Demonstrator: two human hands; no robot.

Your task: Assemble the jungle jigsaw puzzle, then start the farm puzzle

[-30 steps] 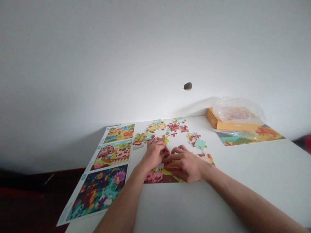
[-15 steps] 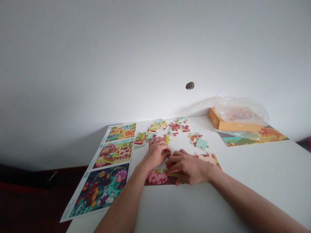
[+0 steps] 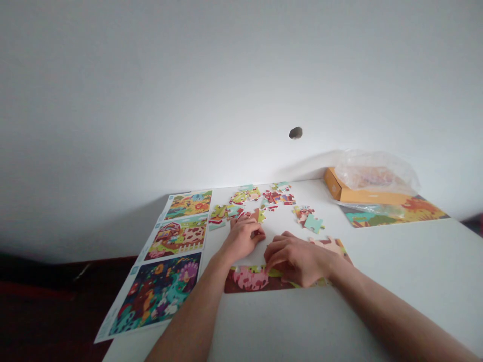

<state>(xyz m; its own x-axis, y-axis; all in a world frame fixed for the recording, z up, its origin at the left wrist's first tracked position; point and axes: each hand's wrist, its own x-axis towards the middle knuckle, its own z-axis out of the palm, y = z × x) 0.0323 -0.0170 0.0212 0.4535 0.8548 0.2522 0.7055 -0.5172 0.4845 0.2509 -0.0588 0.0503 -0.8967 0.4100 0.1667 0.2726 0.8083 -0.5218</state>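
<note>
A partly joined jigsaw puzzle with a pink pig [image 3: 251, 278] along its near edge lies on the white table. My right hand [image 3: 296, 257] is closed over this near strip, its fingertips bent down onto the pieces and hiding part of them. More joined pieces with a brown-and-white cow pattern [image 3: 327, 245] show beyond the right wrist. Left of centre, my left hand [image 3: 244, 236] rests on the table with curled fingers, thumb and forefinger close together. Whatever it may hold is hidden. Loose puzzle pieces [image 3: 223, 213] lie just beyond it.
More loose pieces [image 3: 279, 196] are scattered towards the wall, with a pale green piece [image 3: 313, 223] at right. A sheet of printed pictures [image 3: 175, 237] lies along the left edge. At the back right, an orange box [image 3: 354, 195] under a clear plastic bag [image 3: 377, 171] overlaps another picture [image 3: 422, 210].
The joined puzzle has shifted slightly to the right and towards me, along with my right hand. My left hand has stayed nearly in place.
</note>
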